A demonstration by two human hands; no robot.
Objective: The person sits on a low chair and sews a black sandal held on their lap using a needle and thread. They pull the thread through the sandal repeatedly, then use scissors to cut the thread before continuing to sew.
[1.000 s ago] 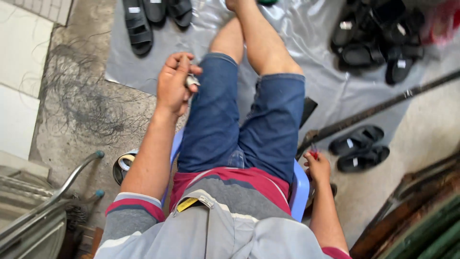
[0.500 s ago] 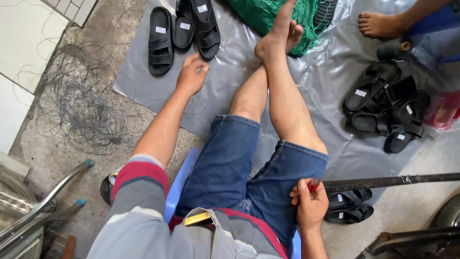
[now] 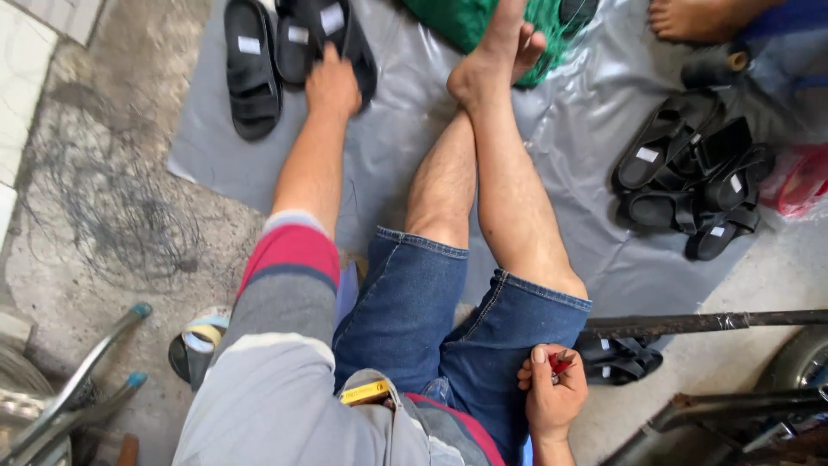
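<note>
While the person sits with both legs stretched out over the grey plastic sheet [image 3: 569, 250], the left hand [image 3: 332, 86] reaches far forward to the upper middle of the frame and rests on a black sandal [image 3: 341, 39], fingers laid together over its strap; whether they grip it or only press on it cannot be told. Just left of it lie two more black sandals [image 3: 252, 73], close to the sheet's left edge, beyond which bare concrete floor [image 3: 112, 216] carries a tangle of thin thread. A heap of black sandals [image 3: 690, 185] crowds the right side of the sheet, leaving an open strip of sheet between the legs and that heap. At the top a green net [image 3: 448, 22] lies under the person's foot, and another person's bare foot [image 3: 681, 17] shows at the upper right. Low in the frame, the right hand [image 3: 552, 393] sits beside the thigh, fingers curled tight round a small red tool [image 3: 559, 362]. A dark metal bar [image 3: 707, 324] runs along the lower right.
</note>
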